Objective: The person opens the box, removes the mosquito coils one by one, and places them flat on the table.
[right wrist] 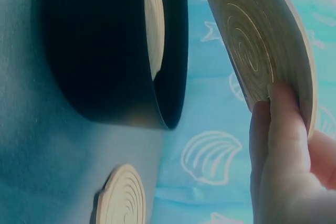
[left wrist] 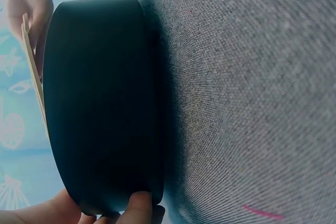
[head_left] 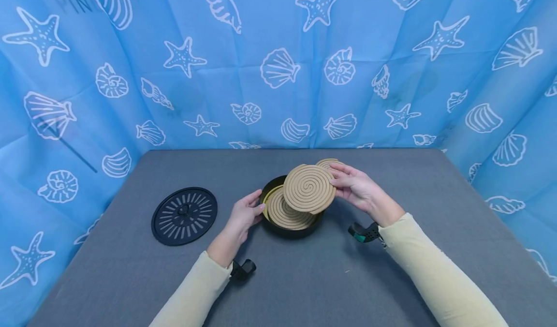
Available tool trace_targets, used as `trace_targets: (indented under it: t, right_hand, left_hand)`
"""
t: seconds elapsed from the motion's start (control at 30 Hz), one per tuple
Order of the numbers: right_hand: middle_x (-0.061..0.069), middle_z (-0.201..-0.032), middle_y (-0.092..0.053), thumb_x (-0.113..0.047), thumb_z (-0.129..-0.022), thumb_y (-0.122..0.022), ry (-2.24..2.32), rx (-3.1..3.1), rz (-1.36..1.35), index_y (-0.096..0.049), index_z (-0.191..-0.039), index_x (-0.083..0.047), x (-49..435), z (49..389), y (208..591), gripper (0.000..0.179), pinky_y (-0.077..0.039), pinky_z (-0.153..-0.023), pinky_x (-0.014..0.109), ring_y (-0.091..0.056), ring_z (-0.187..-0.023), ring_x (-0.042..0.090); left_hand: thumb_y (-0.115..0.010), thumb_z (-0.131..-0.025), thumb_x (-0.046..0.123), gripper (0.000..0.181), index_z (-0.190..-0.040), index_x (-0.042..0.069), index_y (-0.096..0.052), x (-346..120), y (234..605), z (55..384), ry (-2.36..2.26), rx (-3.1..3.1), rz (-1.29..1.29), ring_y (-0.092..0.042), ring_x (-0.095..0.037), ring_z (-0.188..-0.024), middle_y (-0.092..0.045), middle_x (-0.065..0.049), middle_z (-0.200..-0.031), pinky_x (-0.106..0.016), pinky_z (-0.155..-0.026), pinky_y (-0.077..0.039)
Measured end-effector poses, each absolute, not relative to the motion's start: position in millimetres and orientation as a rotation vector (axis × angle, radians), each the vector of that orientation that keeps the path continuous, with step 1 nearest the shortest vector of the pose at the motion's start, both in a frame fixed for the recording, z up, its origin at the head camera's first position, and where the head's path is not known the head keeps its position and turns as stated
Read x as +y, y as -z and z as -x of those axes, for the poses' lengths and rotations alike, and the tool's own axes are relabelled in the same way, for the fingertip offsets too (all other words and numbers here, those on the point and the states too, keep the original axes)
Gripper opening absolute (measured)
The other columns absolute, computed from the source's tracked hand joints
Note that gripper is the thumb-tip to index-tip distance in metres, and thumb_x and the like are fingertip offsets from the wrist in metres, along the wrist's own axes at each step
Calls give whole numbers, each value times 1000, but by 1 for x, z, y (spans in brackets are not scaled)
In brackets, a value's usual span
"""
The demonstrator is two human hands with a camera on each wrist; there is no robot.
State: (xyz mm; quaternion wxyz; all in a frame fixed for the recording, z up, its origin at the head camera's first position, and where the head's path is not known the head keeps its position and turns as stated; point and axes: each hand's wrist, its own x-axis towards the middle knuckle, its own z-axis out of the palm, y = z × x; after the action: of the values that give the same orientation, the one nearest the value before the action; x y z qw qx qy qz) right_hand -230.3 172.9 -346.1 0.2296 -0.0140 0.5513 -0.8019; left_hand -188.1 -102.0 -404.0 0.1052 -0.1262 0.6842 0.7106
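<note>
My right hand [head_left: 359, 189] pinches a tan spiral mosquito coil [head_left: 309, 189] by its right edge, thumb on one face and fingers on the other. The coil is tilted above a round black tin [head_left: 289, 233], overlapping its opening in the head view. My left hand [head_left: 241, 215] grips the tin's left side; in the left wrist view its fingertips lie against the dark wall [left wrist: 100, 93]. Inside the tin lies another coil [head_left: 285, 215], partly hidden by the raised one, with a yellow band [head_left: 271, 192] along the inner edge.
A further spiral coil [right wrist: 126, 198] lies on the table behind the tin, mostly covered by the held coil in the head view. To the left is a flat black slotted lid [head_left: 184, 215] with a small central loop. A blue shell-print curtain [head_left: 278, 99] hangs beyond the grey tabletop [head_left: 300, 283].
</note>
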Motion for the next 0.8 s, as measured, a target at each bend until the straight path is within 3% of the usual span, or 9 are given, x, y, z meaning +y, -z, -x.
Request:
trace_targets:
  t: [0.33,0.8]
  right_hand:
    - [22,-160,-4,13,-99,-35,2222,1557,37,4,-154,-1,190,230,339,69,-53,-86,25,-65,-95,5]
    - [17,-161,1,11,-98,-41,2367,1400,-70,4,-156,-8,215,228,326,75,-55,-80,26,-68,-93,11]
  left_hand:
    - [-52,-99,1,48,-146,8,-45,-102,405,189,-2095,2022,389,-48,-29,-130,-39,-13,-151,-47,-103,-41]
    - [-52,-99,0,48,-146,8,-44,-101,406,189,-2097,2017,387,-45,-30,-132,-38,-13,-152,-48,-104,-40]
